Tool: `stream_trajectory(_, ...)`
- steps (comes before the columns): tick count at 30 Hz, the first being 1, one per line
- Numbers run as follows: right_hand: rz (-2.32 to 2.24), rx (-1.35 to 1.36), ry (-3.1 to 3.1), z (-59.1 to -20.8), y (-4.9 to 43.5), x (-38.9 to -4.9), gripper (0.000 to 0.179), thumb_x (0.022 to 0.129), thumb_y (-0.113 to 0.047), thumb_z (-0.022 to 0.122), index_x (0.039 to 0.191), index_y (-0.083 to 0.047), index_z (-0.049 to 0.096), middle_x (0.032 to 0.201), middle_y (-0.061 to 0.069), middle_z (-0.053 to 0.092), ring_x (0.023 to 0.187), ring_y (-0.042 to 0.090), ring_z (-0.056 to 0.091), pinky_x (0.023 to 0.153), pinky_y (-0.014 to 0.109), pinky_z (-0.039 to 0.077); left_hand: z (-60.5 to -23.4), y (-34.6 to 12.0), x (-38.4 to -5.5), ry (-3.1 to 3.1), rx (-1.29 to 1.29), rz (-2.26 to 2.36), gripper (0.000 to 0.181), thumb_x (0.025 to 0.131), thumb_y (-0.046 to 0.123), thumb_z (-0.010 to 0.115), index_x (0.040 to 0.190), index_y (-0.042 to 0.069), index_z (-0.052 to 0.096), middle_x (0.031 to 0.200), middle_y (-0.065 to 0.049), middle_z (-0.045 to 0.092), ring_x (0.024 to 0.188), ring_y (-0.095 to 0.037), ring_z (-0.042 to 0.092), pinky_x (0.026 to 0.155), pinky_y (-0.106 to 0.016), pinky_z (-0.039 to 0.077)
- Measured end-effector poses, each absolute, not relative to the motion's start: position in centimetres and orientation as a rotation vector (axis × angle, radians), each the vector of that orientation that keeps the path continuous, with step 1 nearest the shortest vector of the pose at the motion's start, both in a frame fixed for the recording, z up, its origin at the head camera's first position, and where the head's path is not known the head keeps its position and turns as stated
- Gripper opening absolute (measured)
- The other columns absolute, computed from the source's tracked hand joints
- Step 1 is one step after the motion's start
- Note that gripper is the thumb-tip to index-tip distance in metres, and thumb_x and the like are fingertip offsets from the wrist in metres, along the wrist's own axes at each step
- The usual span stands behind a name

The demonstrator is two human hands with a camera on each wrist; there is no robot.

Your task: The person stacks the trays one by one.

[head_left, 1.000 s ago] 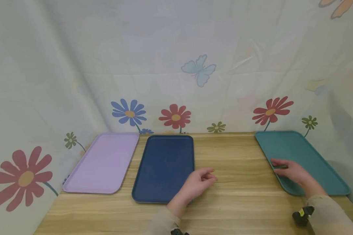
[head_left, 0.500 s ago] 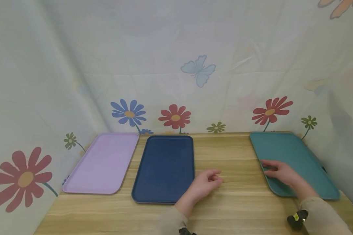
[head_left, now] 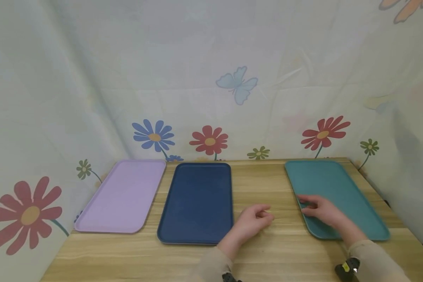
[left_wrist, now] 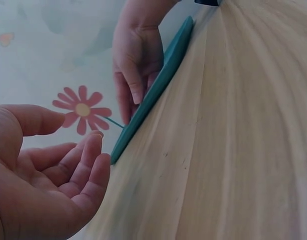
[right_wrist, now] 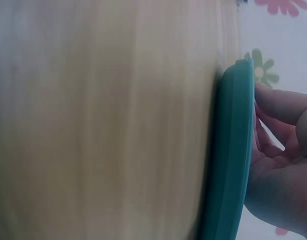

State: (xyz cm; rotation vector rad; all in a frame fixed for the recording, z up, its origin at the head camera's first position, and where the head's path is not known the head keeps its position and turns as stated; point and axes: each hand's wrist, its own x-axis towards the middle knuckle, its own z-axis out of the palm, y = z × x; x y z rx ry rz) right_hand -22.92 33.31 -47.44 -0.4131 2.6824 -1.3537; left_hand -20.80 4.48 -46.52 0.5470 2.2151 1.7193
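Note:
A teal tray [head_left: 335, 180] lies flat on the table at the right. Over its left part is my right hand [head_left: 322, 211], with the fingertips touching the inner side of the left rim. In the right wrist view the thumb and fingers sit behind the teal rim [right_wrist: 233, 150], none of them wrapped under it. My left hand [head_left: 250, 223] hovers between the teal tray and a navy tray [head_left: 197, 199], loosely curled. The left wrist view shows nothing between its thumb and fingers. The navy tray's right edge is close to the left wrist.
A lilac tray [head_left: 123, 196] lies at the far left of the wood-grain table [head_left: 268, 176]. A pale curtain [head_left: 285, 51] printed with flowers and butterflies hangs behind the table and along both sides. A black strap device [head_left: 347, 269] is on the right sleeve.
The teal tray has slid left across the table together with my right hand, away from the right curtain. My left hand has drifted slightly right. The navy and lilac trays stay put.

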Motion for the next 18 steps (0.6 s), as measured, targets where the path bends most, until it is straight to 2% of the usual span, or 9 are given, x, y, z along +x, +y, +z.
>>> stream_trajectory(12,-1.396,-0.49,2.647,-47.6,30.6,-22.6,0.05,0.088,-0.001,0.071,0.13,0.019,0.051,0.119,0.033,0.06,0.084,0.012,0.063,0.073,0.025,0.052,-46.5,5.5,-20.8,2.221,0.501,1.722,0.044,0.095,0.02,0.066,0.133,-0.001,0.059,0.096,0.003,0.069,0.082,-0.006,0.062,0.07,-0.025,0.051)
stream_trajectory(18,-1.391,-0.453,2.627,-47.6,29.9,-22.4,0.051,0.088,-0.003,0.071,0.131,0.016,0.052,0.12,0.032,0.06,0.091,0.023,0.063,0.076,0.026,0.051,-46.5,5.8,-20.8,2.222,0.511,1.748,0.044,0.094,0.018,0.067,0.132,-0.002,0.06,0.096,0.0,0.07,0.083,-0.008,0.063,0.069,-0.025,0.051)
